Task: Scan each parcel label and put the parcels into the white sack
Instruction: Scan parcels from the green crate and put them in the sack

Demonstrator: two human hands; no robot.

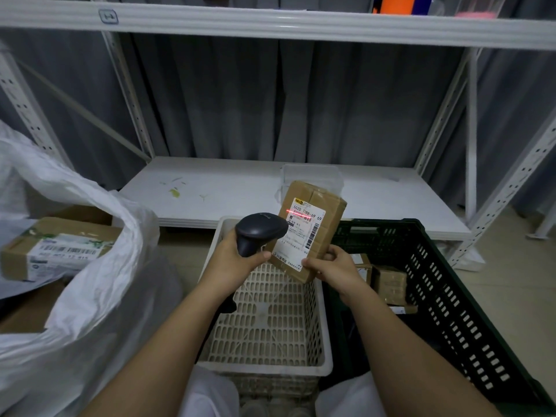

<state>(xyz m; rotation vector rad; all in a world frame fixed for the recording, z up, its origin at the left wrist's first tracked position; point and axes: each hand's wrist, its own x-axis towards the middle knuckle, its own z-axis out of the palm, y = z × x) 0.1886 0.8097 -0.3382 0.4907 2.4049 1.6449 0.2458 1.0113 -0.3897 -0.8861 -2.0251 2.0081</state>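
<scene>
Brown cardboard parcel (313,224) is standing tilted above the right hand (331,266), which is pinching its lower edge. Beside it, the left hand (234,260) is gripping a black scanner (258,233), whose red line is lying across the white label (302,233). Well left of both hands, the white sack (99,266) is gaping, holding another labelled parcel (57,251).

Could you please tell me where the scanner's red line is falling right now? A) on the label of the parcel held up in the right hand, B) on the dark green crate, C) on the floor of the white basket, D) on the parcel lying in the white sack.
A: the red line crosses the top of the label on the parcel that the right hand holds up, in front of the barcode scanner held in the left hand.
</scene>
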